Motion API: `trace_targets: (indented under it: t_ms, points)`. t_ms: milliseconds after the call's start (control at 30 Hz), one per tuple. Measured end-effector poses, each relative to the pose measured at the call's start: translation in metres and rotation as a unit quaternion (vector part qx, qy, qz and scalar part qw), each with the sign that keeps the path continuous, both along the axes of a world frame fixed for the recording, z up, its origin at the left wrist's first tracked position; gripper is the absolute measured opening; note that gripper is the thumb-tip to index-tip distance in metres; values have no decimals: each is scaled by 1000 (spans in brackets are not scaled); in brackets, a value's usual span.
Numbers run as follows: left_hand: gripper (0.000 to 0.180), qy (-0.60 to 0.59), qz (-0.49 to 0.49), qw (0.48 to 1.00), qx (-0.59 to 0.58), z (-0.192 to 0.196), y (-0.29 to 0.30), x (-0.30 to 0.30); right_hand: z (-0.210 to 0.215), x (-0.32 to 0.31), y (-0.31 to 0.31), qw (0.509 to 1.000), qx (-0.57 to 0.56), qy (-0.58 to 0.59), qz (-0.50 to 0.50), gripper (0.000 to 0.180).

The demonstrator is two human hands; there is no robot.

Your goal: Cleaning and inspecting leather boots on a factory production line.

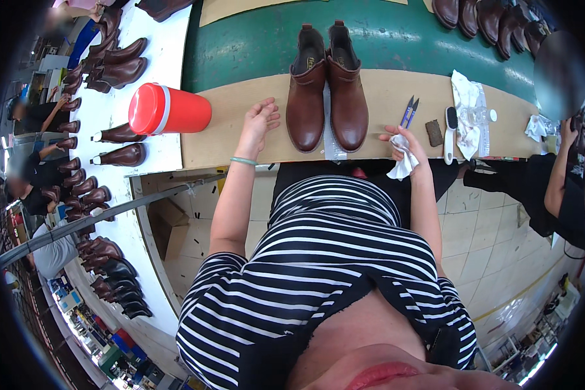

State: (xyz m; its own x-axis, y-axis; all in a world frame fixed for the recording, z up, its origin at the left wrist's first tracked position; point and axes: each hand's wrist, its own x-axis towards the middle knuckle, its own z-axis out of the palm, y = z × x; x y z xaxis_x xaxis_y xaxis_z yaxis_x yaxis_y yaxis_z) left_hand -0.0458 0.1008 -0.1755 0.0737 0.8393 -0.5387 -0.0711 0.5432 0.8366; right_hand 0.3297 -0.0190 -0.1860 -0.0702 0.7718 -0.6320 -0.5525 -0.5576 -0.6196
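A pair of brown ankle boots stands upright in front of me, the left boot (304, 109) beside the right boot (348, 107), toes toward me. My left hand (262, 122) hovers left of the boots, apart from them, fingers loosely bent and holding nothing. In my right hand (417, 151), at the bench's near edge, is a crumpled white cloth (403, 162). Just beyond that hand lie blue-handled thread snips (409, 112). To their right are a small dark brown block (433, 133) and a white-handled brush (450, 135) with black bristles.
Brown cardboard (231, 110) covers the near part of the green bench (240, 49). A red jug (175, 109) lies at the left. White wipes (467, 110) and a clear bottle (480, 116) are at the right. More boots (120, 73) line a white table; co-workers sit at both sides.
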Motion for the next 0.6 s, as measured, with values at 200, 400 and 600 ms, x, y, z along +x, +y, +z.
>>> trace_targets:
  t_ms: [200, 400, 600]
  points:
    - [38, 11, -10, 1000, 21, 7, 16, 6, -3, 1, 9, 1000, 7, 6, 6, 43]
    - [41, 68, -6, 995, 72, 21, 51, 21, 8, 0, 37, 999, 29, -21, 9, 39]
    - [17, 232, -28, 881, 411, 68, 84, 54, 30, 6, 62, 967, 44, -249, -16, 29]
